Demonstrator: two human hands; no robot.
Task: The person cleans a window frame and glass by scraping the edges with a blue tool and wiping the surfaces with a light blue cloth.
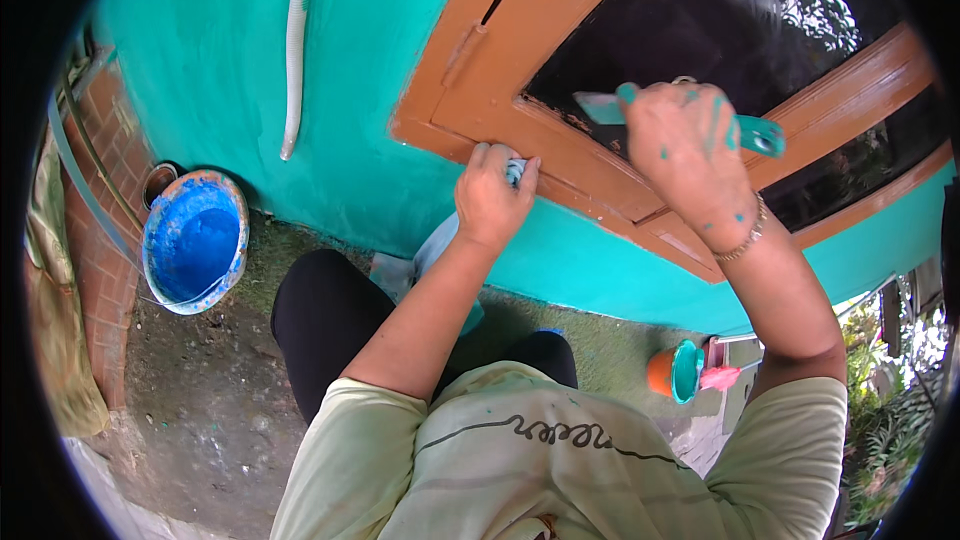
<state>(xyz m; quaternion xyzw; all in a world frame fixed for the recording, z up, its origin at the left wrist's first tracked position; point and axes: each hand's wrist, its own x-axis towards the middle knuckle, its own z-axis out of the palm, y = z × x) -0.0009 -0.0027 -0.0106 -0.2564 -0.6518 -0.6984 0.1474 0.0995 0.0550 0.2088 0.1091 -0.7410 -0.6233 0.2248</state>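
Note:
My right hand (682, 139), spotted with teal paint, is closed around a scraper (759, 136) with a green handle. The flat blade (600, 108) points left over the lower corner of a dark glass pane (637, 22); whether it touches is hard to tell. My left hand (491, 199) rests at the bottom edge of the brown window frame (517, 116), pinching a pale blue cloth (514, 172). More pale cloth (435, 246) hangs below, partly hidden by my left forearm. Teal painted wall (367, 52) surrounds the frame.
A bucket of blue paint (199, 251) stands on the ground at left, beside a small round container (159, 184). White corrugated conduit (298, 37) hangs down the wall. At right are an orange pot with teal paint (664, 373) and a pink item (720, 378).

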